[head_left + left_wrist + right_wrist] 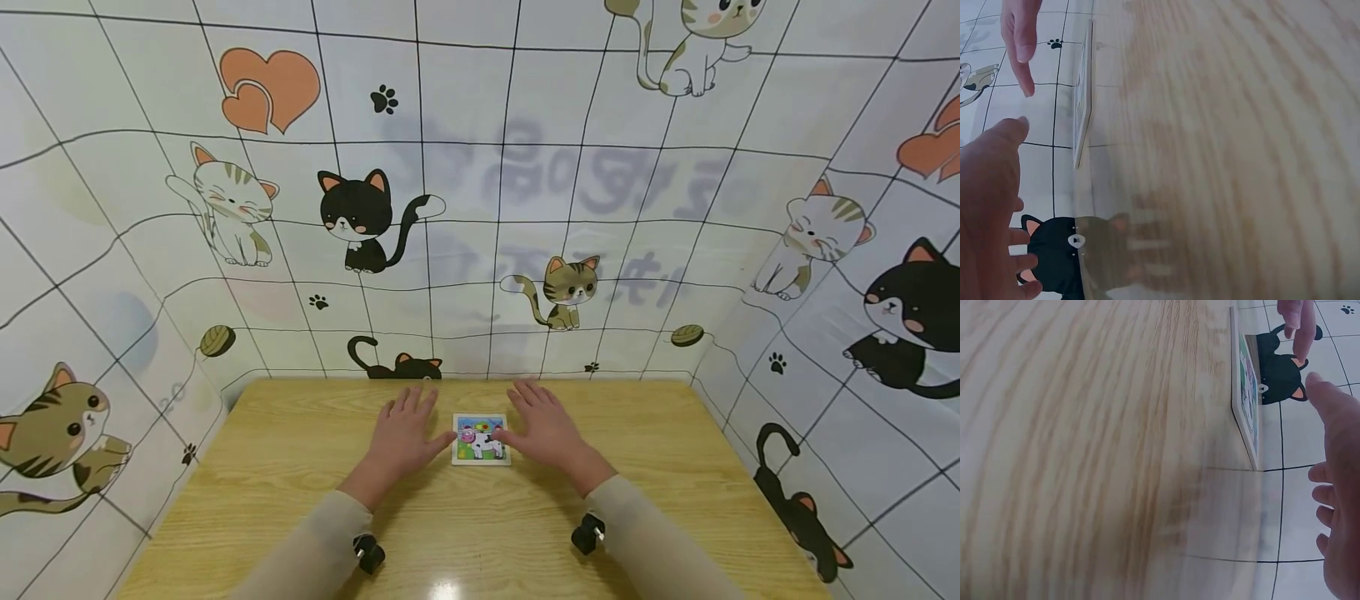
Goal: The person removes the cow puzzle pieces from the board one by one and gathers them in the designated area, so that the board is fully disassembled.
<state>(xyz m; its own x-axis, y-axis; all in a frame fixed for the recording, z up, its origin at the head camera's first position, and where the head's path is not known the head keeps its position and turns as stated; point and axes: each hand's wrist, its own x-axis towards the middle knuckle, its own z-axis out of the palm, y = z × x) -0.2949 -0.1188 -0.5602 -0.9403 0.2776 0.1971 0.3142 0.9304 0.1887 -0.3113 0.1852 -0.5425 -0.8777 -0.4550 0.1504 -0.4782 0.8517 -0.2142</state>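
A small square picture board with a white border and a cartoon cow [480,450] lies flat on the wooden table. To its left is my left hand [402,437], fingers extended forward and thumb pointing toward the board's left edge. My right hand [547,429] mirrors it on the other side, its thumb overlapping the board's right part in the head view. Both wrist views show the hands raised above the tabletop, apart from the thin board [1083,94]. From the right, the board [1244,387] appears edge-on with part of its coloured face. Neither hand holds anything.
The light wooden table [465,525] ends at a white grid-patterned backdrop [465,192] with cartoon cats, which also rises at the left and right. Small black devices, one on the left sleeve [367,553] and one on the right sleeve [588,533], sit at the wrists.
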